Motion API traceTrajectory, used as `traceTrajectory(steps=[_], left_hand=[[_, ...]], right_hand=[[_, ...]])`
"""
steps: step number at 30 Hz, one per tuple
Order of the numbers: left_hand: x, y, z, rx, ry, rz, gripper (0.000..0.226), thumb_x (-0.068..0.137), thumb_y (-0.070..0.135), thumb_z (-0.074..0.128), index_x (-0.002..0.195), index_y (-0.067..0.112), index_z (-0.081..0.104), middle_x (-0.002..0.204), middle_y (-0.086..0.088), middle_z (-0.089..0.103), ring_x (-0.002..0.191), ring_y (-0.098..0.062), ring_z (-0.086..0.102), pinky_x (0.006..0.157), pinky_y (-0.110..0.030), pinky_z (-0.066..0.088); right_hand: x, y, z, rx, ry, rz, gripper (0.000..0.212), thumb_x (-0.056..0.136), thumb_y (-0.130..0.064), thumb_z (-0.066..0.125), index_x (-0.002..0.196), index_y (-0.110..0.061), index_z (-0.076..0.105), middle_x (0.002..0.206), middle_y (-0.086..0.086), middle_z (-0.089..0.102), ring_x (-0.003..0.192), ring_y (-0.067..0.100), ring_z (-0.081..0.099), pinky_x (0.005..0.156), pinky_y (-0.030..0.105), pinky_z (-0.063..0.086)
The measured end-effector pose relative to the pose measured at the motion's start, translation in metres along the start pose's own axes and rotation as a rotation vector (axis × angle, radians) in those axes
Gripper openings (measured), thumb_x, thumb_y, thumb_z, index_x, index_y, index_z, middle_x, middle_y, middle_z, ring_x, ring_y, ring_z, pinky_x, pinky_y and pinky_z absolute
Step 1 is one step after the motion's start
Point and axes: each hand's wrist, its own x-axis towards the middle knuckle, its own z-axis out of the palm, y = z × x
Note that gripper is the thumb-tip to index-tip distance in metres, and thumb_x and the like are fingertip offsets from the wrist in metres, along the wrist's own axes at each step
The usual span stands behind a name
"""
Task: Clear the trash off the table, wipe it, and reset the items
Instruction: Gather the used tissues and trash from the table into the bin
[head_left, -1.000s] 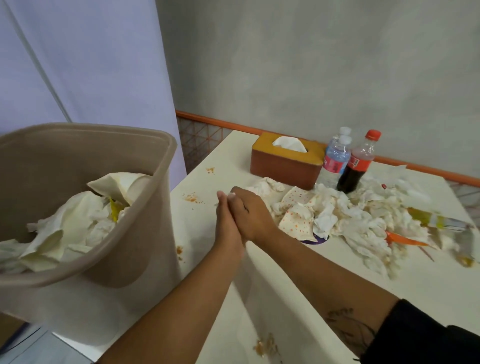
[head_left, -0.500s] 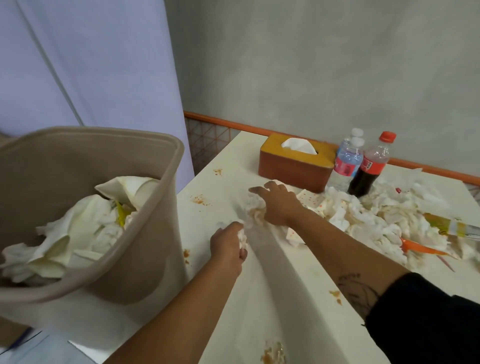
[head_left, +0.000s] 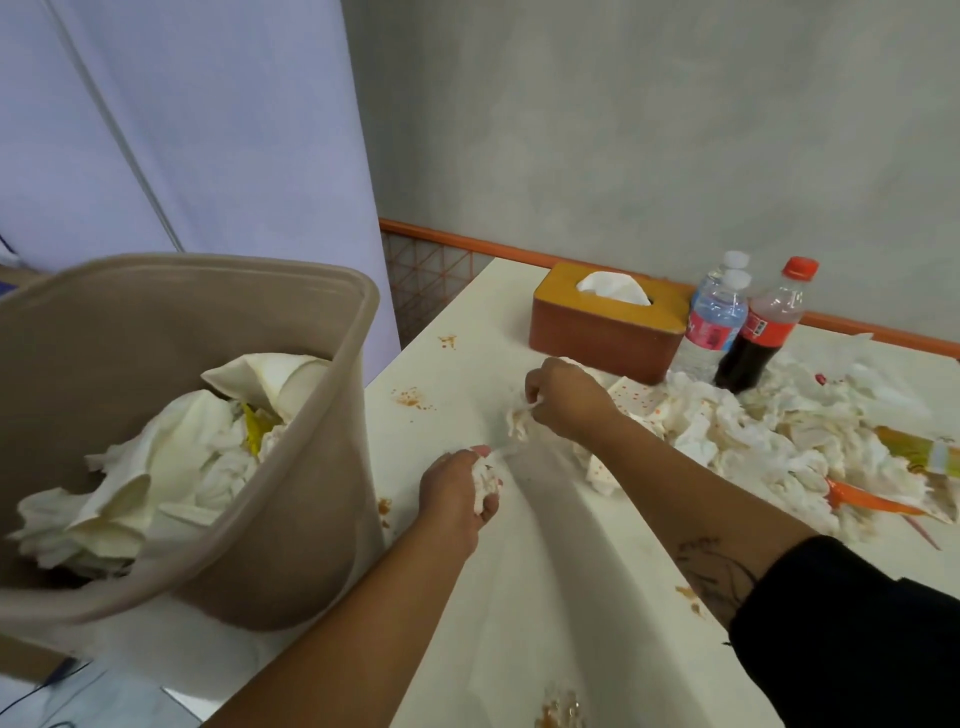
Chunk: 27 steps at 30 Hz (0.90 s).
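Gripping a small wad of white tissue (head_left: 485, 482), our left hand (head_left: 457, 501) sits at the centre of the frame with its fingers curled round the paper, low over the white tabletop (head_left: 597, 561); our right hand (head_left: 569, 400), just above and to the right of it, pinches another crumpled tissue (head_left: 518, 422) between curled fingers and thumb, at the left end of the trash. The pile of used tissues (head_left: 769, 441), many spotted orange, spreads across the right of the frame from the right hand to the edge; an orange wrapper (head_left: 867, 501) and a yellow-green wrapper (head_left: 914, 449) lie among it at the far right. A beige bin (head_left: 301, 519) fills the lower left, just beside the tabletop's edge and near the left hand; it holds crumpled white paper and a yellow scrap. Toward the upper right stands a brown tissue box (head_left: 602, 335) with a sheet poking from its slot; right of it stand a water bottle (head_left: 716, 322) and a cola bottle (head_left: 766, 332) with a red cap, side by side, with a second white cap showing behind the water bottle. Orange stains (head_left: 410, 399) dot the tabletop between the bin and the right hand; more show at the bottom edge. A black sleeve (head_left: 857, 629) covers our right arm at the lower right.
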Motion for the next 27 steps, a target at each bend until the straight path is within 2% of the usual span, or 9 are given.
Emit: traceTrajectory(steps=[4,7,9,11,14,19,21,23,27], left_hand=[[-0.003,0.0,0.013,0.004,-0.026,-0.008,0.011,0.093,0.01,0.05,0.092,0.007,0.061,0.068,-0.007,0.054,0.052,-0.016,0.048,0.037,-0.015,0.037],[-0.002,-0.002,0.022,-0.054,-0.058,-0.024,0.018,0.096,0.026,0.051,0.097,0.01,0.059,0.071,-0.006,0.058,0.058,-0.017,0.053,0.039,-0.017,0.042],[-0.006,-0.002,0.027,-0.117,-0.11,-0.038,0.03,0.095,0.044,0.046,0.096,0.017,0.059,0.079,-0.004,0.062,0.068,-0.017,0.058,0.05,-0.022,0.048],[-0.013,-0.004,0.031,-0.151,-0.22,-0.039,0.041,0.092,0.057,0.043,0.098,0.02,0.061,0.09,-0.005,0.066,0.082,-0.019,0.062,0.064,-0.028,0.05],[-0.02,-0.01,0.033,-0.138,-0.302,-0.012,0.051,0.089,0.06,0.045,0.105,0.016,0.064,0.101,-0.008,0.07,0.096,-0.022,0.065,0.079,-0.034,0.052],[-0.027,-0.012,0.032,-0.094,-0.295,0.029,0.029,0.091,0.039,0.054,0.107,0.017,0.064,0.093,-0.004,0.07,0.084,-0.016,0.067,0.066,-0.029,0.052],[-0.03,-0.014,0.03,-0.078,-0.3,0.027,0.026,0.093,0.033,0.054,0.109,0.014,0.062,0.088,-0.004,0.068,0.076,-0.015,0.066,0.06,-0.025,0.053],[-0.029,-0.016,0.027,-0.054,-0.282,0.022,0.024,0.092,0.03,0.056,0.109,0.014,0.06,0.083,-0.004,0.067,0.063,-0.013,0.064,0.052,-0.02,0.05],[-0.026,-0.015,0.018,0.02,-0.168,0.019,0.015,0.086,0.024,0.065,0.083,0.011,0.057,0.071,-0.006,0.058,0.039,-0.014,0.051,0.038,-0.015,0.039]], right_hand=[[-0.019,-0.019,-0.029,0.131,0.107,-0.043,0.019,0.075,0.0,0.062,0.092,-0.005,0.07,0.086,0.003,0.048,0.08,0.021,0.05,0.062,0.024,0.032],[-0.042,-0.034,-0.039,0.111,0.125,-0.107,0.019,0.075,-0.001,0.061,0.091,-0.006,0.07,0.088,0.006,0.05,0.084,0.024,0.053,0.063,0.026,0.037],[-0.056,-0.041,-0.039,0.039,0.123,-0.145,0.018,0.078,-0.003,0.059,0.093,-0.007,0.069,0.097,0.01,0.056,0.091,0.026,0.055,0.066,0.027,0.041],[-0.07,-0.046,-0.038,-0.031,0.107,-0.154,0.02,0.082,-0.003,0.055,0.097,-0.008,0.067,0.101,0.01,0.055,0.093,0.026,0.053,0.06,0.026,0.038],[-0.087,-0.051,-0.034,-0.017,0.065,-0.138,0.014,0.082,-0.003,0.053,0.09,-0.008,0.062,0.09,0.009,0.051,0.084,0.025,0.053,0.049,0.024,0.026],[-0.106,-0.046,-0.03,0.248,0.004,0.008,0.025,0.08,-0.008,0.058,0.105,-0.01,0.054,0.092,0.005,0.063,0.079,0.02,0.055,0.061,0.028,0.041],[-0.109,-0.044,-0.032,0.267,-0.025,0.03,0.016,0.08,-0.009,0.057,0.095,-0.016,0.058,0.092,0.002,0.064,0.082,0.019,0.056,0.061,0.028,0.042],[-0.109,-0.041,-0.035,0.325,-0.058,0.048,0.019,0.08,-0.004,0.054,0.09,-0.017,0.064,0.094,0.003,0.067,0.087,0.019,0.059,0.07,0.03,0.047],[-0.094,-0.026,-0.041,0.439,0.011,0.085,0.034,0.08,0.011,0.044,0.097,0.0,0.072,0.103,0.012,0.071,0.098,0.02,0.064,0.086,0.025,0.048]])
